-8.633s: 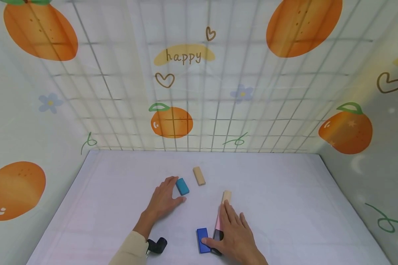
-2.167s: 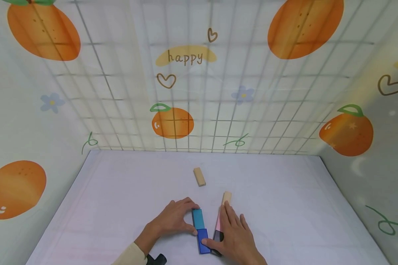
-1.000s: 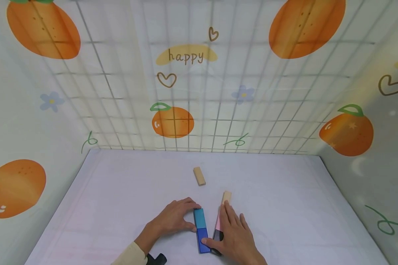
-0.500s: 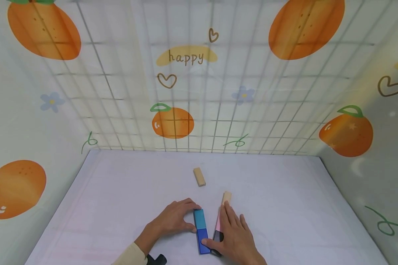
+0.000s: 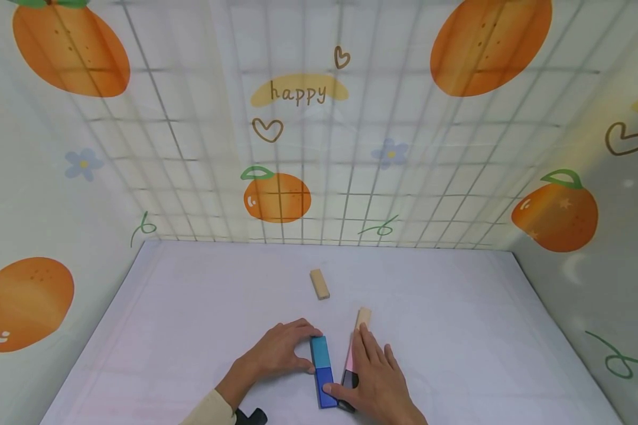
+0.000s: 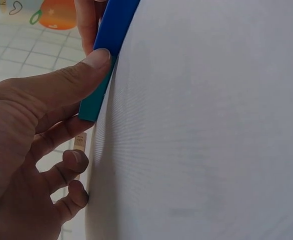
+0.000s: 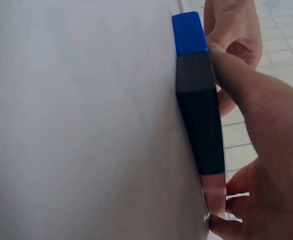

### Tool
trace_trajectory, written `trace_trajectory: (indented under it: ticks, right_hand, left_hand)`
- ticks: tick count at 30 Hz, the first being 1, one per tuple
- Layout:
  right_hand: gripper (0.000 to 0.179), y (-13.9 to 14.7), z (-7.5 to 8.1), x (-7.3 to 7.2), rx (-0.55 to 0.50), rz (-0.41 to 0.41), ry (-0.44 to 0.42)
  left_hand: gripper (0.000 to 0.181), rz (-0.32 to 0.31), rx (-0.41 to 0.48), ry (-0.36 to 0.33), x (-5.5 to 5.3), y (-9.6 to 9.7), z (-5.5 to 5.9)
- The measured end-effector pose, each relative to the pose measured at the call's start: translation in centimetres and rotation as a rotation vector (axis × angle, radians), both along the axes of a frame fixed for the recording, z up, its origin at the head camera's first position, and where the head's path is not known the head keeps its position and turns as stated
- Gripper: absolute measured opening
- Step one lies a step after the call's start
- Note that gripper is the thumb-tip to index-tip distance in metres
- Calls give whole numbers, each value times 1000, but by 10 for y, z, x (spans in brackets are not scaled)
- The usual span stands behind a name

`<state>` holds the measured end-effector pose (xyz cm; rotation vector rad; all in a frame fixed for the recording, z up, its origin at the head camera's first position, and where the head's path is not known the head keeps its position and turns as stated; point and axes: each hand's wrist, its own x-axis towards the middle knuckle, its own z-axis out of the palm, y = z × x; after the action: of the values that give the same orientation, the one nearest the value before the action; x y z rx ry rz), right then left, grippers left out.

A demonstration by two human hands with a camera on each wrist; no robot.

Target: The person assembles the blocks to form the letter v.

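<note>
In the head view, a teal block (image 5: 321, 352) and a dark blue block (image 5: 325, 381) lie end to end in a line. My left hand (image 5: 277, 349) pinches the teal block, fingers at its far end and thumb near the joint with the blue one. Beside it runs a second line: a black block (image 5: 348, 381), a pink block (image 5: 350, 357) and a pale wooden block (image 5: 364, 317). Over this line rests my right hand (image 5: 378, 375), fingers straight, thumb on the blue block. Its fingertips touch the line's side near the pink block (image 7: 214, 192). The right palm partly hides the black and pink blocks.
Farther back on the white table (image 5: 430, 295) lies a separate pale wooden block (image 5: 319, 284). A black device (image 5: 251, 417) sits at the left wrist. Printed curtains (image 5: 319, 147) stand behind the table and along both sides.
Since the earliest frame, my left hand has brought the teal block nearer and right, against the blue block's far end. Over the last second both hands stay put. The right hand has not moved.
</note>
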<state>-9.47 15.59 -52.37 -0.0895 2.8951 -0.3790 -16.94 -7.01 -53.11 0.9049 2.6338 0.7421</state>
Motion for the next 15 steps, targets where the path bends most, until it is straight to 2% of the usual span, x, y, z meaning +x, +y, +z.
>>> trace_trajectory:
  ticks: [15]
  right_hand:
    - [137, 0, -1, 0, -6, 2, 0]
  left_hand:
    - [61, -4, 7, 3, 1, 0, 1]
